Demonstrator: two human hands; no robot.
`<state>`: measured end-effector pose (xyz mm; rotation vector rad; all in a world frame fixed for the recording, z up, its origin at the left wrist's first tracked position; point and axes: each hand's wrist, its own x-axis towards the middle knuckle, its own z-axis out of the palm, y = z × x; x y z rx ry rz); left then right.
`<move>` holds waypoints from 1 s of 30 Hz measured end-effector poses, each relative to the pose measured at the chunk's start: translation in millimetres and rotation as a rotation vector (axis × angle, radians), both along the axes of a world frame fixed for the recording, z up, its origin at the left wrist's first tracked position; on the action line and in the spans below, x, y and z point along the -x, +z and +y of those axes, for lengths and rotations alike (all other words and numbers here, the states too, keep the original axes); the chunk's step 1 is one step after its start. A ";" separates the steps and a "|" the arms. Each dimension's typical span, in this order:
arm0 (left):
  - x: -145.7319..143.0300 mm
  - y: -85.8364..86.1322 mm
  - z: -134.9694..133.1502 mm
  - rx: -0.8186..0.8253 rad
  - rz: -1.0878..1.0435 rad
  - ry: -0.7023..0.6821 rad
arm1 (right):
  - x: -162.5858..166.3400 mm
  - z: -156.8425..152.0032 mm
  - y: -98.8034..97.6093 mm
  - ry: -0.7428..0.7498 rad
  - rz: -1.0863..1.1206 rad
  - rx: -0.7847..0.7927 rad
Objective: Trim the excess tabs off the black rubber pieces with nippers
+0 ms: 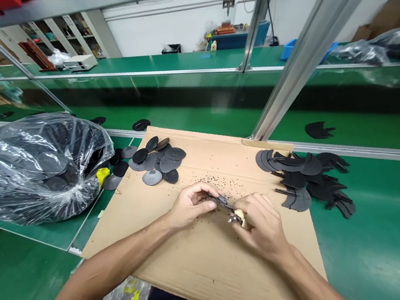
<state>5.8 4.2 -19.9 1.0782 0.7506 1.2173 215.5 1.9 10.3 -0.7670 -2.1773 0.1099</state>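
My left hand (190, 207) is closed on a dark plastic part (220, 200), pinched between thumb and fingers over the middle of the cardboard sheet (188, 255). My right hand (263, 223) is wrapped round a small tool (237, 217) with a shiny metal end and a pale, cream-coloured covering. Its exact kind is hidden by the fingers. The tool's end meets or nearly meets the right end of the dark part; which, I cannot tell. Tiny black crumbs (222, 184) lie scattered just beyond both hands.
Round black discs (167, 163) are piled on the cardboard's left. Cut-out black pieces (294, 177) overlap its right edge onto the green table (383, 194). A clear bag (40, 166) of black discs sits at left. A metal post (306, 57) rises behind the right pile.
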 end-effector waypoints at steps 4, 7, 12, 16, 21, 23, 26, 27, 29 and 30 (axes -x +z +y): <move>3.8 6.1 0.4 -0.080 -0.011 -0.025 | -1.3 0.7 2.4 -0.034 -0.079 -0.199; 11.2 14.7 4.0 -0.045 0.087 -0.079 | -2.5 -0.3 0.2 -0.064 -0.116 -0.258; 23.1 34.5 23.5 -0.043 0.391 -0.272 | -3.7 -0.8 -7.6 -0.080 -0.164 -0.264; 21.4 52.6 45.7 -0.190 0.647 -0.481 | -3.8 3.6 -10.0 -0.106 -0.175 -0.297; 17.3 62.5 88.0 -0.495 0.788 -0.344 | -10.4 13.0 -7.8 -0.254 -0.168 -0.252; 18.2 63.1 116.8 -0.571 0.944 -0.154 | -13.8 14.6 -6.9 -0.287 -0.135 -0.220; 18.9 63.0 168.8 -0.547 1.252 0.137 | -16.3 13.3 -6.9 -0.259 -0.128 -0.161; 18.7 62.4 185.4 -0.524 1.311 0.202 | -16.5 12.2 -7.4 -0.245 -0.127 -0.143; 18.3 59.1 212.3 -0.481 1.361 0.285 | -16.1 10.0 -8.9 -0.229 -0.125 -0.113; 18.4 56.0 221.6 -0.463 1.373 0.309 | -15.9 9.0 -9.6 -0.226 -0.123 -0.106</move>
